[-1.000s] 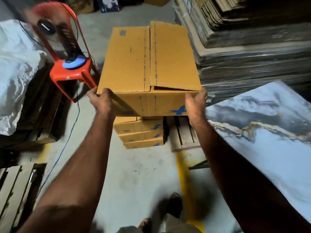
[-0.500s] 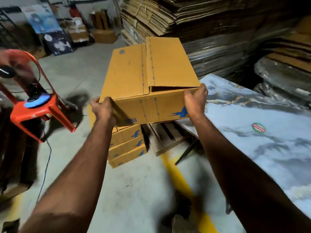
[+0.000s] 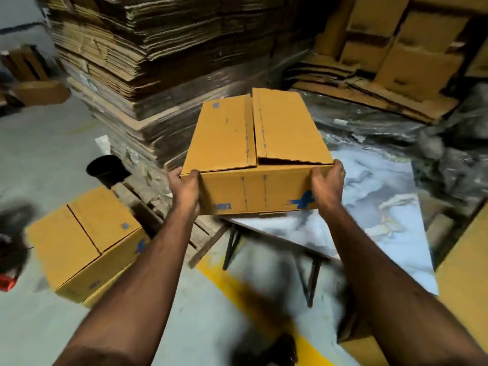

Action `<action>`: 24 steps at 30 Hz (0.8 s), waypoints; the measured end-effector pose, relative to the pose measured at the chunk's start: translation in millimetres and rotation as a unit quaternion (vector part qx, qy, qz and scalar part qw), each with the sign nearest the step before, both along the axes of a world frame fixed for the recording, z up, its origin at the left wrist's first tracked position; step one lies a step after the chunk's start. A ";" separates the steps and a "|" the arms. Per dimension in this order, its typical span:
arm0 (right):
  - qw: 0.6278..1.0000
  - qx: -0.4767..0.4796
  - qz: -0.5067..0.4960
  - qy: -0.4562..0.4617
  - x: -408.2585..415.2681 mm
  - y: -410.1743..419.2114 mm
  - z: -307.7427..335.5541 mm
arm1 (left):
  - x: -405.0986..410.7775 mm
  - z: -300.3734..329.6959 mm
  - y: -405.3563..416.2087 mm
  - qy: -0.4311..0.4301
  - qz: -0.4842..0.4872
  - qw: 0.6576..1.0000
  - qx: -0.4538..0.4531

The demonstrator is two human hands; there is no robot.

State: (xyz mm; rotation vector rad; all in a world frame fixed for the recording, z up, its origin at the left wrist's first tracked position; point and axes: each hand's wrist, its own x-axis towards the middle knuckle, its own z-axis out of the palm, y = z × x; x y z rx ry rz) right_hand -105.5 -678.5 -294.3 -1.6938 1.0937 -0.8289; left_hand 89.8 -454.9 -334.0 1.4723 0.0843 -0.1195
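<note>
Cardboard box (image 3: 253, 165), gripped at both ends by left hand (image 3: 186, 192) and right hand (image 3: 327, 187) over the bench's (image 3: 369, 207) near corner, could slip, since its flaps are unsealed.

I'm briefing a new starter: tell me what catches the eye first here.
The yellow-brown carton stands out at centre, gripped at its near corners by the left hand and right hand, one top flap raised. Behind it rises a tall stack of flattened cardboard; the marble-patterned table lies lower right.
</note>
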 end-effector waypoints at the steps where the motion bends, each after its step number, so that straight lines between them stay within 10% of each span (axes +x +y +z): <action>1: 1.000 0.006 -0.012 0.003 -9.9 -12.8 -5.6 | -5.0 -2.8 -19.2 0.008 -0.017 1.000 0.004; 19: 0.983 0.008 -0.179 0.034 -48.1 -166.2 -81.6 | -13.6 -27.4 -155.7 0.070 -0.238 0.959 0.137; 24: 0.985 -0.077 -0.097 0.122 -64.8 -167.2 -106.2 | -13.9 -49.6 -168.2 -0.091 -0.297 0.913 0.266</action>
